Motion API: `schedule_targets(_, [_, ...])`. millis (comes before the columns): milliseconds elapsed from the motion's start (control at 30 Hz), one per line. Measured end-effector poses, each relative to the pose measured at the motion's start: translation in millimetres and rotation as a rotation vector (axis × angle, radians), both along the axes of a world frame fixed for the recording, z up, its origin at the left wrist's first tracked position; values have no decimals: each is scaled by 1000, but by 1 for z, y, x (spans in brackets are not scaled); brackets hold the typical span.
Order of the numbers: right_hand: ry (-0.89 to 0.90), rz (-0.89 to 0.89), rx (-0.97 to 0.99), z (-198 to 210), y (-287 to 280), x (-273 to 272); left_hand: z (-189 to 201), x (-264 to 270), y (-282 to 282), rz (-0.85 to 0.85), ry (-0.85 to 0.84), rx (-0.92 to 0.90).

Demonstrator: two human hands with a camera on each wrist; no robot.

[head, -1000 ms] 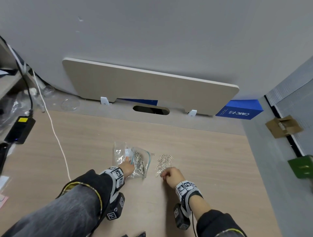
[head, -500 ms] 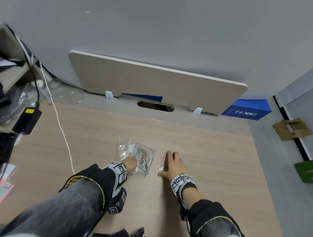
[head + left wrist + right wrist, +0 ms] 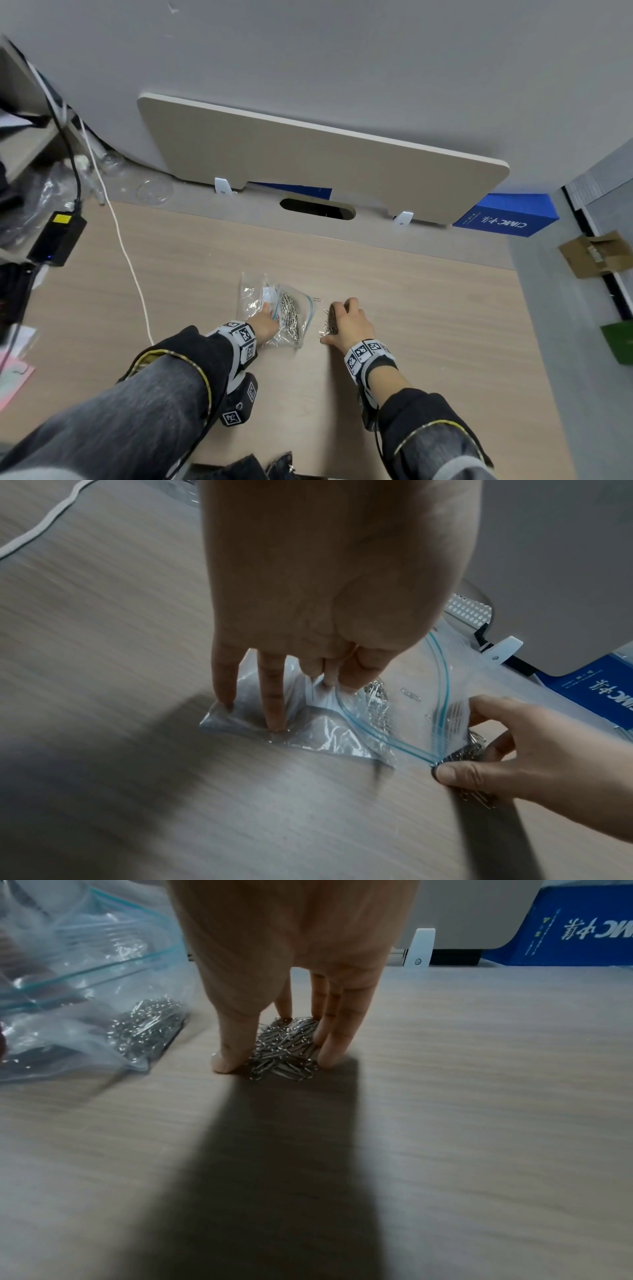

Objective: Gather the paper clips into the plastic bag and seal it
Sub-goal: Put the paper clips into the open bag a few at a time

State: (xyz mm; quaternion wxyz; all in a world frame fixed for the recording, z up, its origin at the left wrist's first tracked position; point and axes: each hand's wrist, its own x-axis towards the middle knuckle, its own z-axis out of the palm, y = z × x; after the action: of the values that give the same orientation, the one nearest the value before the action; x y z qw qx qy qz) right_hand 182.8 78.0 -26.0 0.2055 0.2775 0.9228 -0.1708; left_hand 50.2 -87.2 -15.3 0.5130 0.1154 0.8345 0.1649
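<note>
The loose heap of small silver wire paper clips (image 3: 284, 1047) lies on the pale wood-grain counter (image 3: 428, 308) just right of the clear zip-top plastic bag with a blue seal strip (image 3: 294, 315), and it is now bunched tight. A second ago these clips were spread in a scattered fan beyond the right hand (image 3: 346, 323); since then that hand has swept over them and closed in, so its grip now holds the heap narrowly between the thumb on one side and the fingers (image 3: 339, 1031) on the other. The bag has not shifted: it lies flat with a first batch of clips (image 3: 290, 317) already inside. The left hand (image 3: 263, 325) pins the bag with two straight fingers while its thumb and other fingers pinch the upper lip, keeping the mouth (image 3: 404, 707) open toward the heap. One stray clip (image 3: 318, 299) rests just beyond the bag's far corner. The gathering looks about half done; this handful seems ready to lift across into the mouth, with sealing to come.
</note>
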Motion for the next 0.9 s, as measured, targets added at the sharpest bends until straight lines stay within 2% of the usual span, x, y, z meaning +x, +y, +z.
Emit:
schedule_targets(200, [97, -42, -15, -4, -4, 5, 2, 2, -3, -23, 10, -6])
schedule_targets(400, [125, -28, -1, -5, -3, 8, 11, 5, -2, 56, -20, 22])
schedule_targets(600, [117, -13, 24, -3, -1, 5, 17, 8, -2, -13, -10, -34])
schedule_targets(733, [116, 35, 20, -4, 1, 4, 19, 6, 0, 52, -9, 6])
schedule_targets(900, [142, -48, -28, -4, 6, 2, 15, 5, 1, 104, -38, 9])
